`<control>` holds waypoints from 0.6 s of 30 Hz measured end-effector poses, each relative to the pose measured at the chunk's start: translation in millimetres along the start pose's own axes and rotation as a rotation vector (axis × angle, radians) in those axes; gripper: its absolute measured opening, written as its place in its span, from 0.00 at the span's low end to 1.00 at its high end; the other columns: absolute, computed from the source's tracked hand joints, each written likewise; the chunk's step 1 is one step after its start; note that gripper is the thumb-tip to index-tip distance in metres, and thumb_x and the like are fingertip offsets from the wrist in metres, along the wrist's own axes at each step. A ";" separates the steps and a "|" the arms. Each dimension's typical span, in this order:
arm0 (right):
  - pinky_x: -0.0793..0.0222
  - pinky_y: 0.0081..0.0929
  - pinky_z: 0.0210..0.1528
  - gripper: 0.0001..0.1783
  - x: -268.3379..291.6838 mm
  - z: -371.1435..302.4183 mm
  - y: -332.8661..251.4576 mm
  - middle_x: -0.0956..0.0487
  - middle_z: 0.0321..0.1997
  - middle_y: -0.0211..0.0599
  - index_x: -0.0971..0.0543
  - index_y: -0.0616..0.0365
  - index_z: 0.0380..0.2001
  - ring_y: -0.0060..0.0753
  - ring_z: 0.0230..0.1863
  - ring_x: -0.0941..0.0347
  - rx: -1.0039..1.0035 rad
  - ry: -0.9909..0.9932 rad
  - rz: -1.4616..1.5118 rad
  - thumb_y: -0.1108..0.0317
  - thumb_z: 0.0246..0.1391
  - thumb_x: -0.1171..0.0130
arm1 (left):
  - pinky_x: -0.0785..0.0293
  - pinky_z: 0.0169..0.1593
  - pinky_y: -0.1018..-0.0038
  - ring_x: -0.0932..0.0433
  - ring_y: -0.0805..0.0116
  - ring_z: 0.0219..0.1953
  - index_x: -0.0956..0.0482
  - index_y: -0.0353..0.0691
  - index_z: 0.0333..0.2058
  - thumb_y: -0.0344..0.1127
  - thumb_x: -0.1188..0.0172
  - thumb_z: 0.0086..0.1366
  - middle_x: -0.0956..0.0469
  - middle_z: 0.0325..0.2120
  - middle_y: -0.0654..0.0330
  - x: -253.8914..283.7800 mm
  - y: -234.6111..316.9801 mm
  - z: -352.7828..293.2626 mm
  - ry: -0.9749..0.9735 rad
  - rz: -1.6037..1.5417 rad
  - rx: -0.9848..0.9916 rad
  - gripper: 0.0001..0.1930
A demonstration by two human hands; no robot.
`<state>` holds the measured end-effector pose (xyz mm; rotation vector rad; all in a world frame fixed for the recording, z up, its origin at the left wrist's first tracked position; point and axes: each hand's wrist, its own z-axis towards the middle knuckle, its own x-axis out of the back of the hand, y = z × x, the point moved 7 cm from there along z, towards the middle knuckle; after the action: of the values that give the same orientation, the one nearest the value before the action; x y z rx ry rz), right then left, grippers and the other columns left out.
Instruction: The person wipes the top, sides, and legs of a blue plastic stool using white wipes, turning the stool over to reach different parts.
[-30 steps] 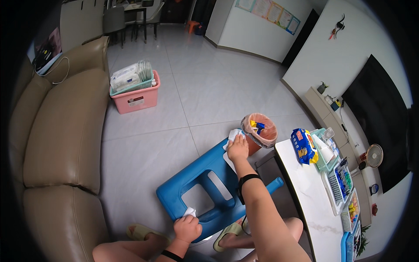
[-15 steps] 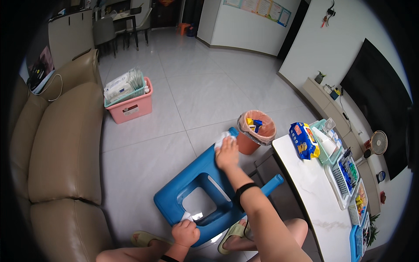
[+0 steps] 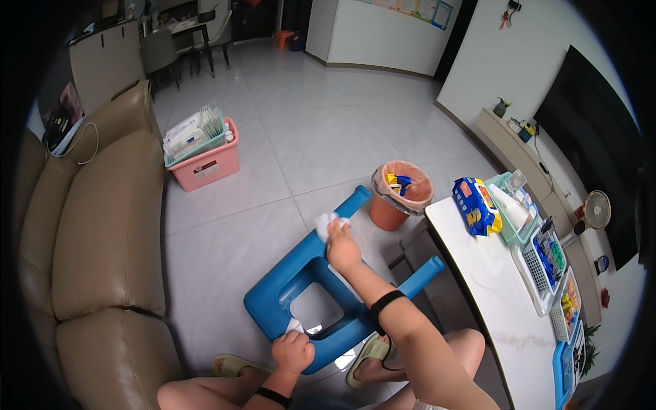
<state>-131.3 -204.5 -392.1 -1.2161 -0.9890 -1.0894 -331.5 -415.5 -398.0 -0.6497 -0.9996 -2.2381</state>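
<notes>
A blue plastic stool (image 3: 268, 292) with a square opening lies tilted in front of me, two of its legs pointing away to the upper right. My right hand (image 3: 343, 247) presses a crumpled white wipe (image 3: 331, 225) against the frame, near the base of the far leg. Closed around the stool's near edge is my left hand (image 3: 293, 352). A second bit of white wipe (image 3: 294, 326) pokes out above its fingers, at the rim of the opening. My left palm is hidden.
An orange lined bin (image 3: 390, 216) stands beyond the legs. To the right, a white table (image 3: 471, 273) bears a blue wipes pack (image 3: 476, 206) and several baskets. A brown sofa (image 3: 113, 239) is at the left, a pink box (image 3: 208, 172) beside it.
My right hand and its wipe have slid down the leg toward the stool's frame, uncovering the leg's end. My left hand keeps its hold. The view has shifted slightly.
</notes>
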 end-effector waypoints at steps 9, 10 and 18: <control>0.42 0.39 0.66 0.25 35.7 -82.2 -41.2 0.30 0.62 0.52 0.28 0.64 0.55 0.47 0.64 0.36 0.193 -0.014 0.048 0.60 0.59 0.53 | 0.32 0.23 0.64 0.29 0.59 0.19 0.29 0.49 0.14 0.33 0.46 0.40 0.30 0.17 0.64 0.0 -3.9 -6.1 -0.004 0.025 0.006 0.02; 0.41 0.40 0.65 0.25 45.1 -87.7 -24.1 0.30 0.61 0.53 0.28 0.64 0.54 0.48 0.63 0.34 0.090 0.049 0.042 0.58 0.60 0.53 | 0.32 0.23 0.64 0.29 0.59 0.19 0.29 0.49 0.14 0.33 0.46 0.41 0.30 0.18 0.64 -2.3 0.9 -4.0 0.011 0.015 -0.005 0.02; 0.30 0.48 0.49 0.20 29.6 -27.9 14.0 0.21 0.44 0.56 0.26 0.67 0.46 0.59 0.44 0.24 -0.396 0.156 0.352 0.61 0.57 0.48 | 0.31 0.24 0.64 0.28 0.57 0.19 0.27 0.47 0.15 0.32 0.47 0.42 0.29 0.18 0.62 -2.9 2.5 -7.4 -0.010 0.023 -0.008 0.02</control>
<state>-111.4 -234.8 -369.1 -1.5286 -0.4251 -1.1044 -329.1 -421.7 -403.1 -0.6735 -0.9842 -2.2221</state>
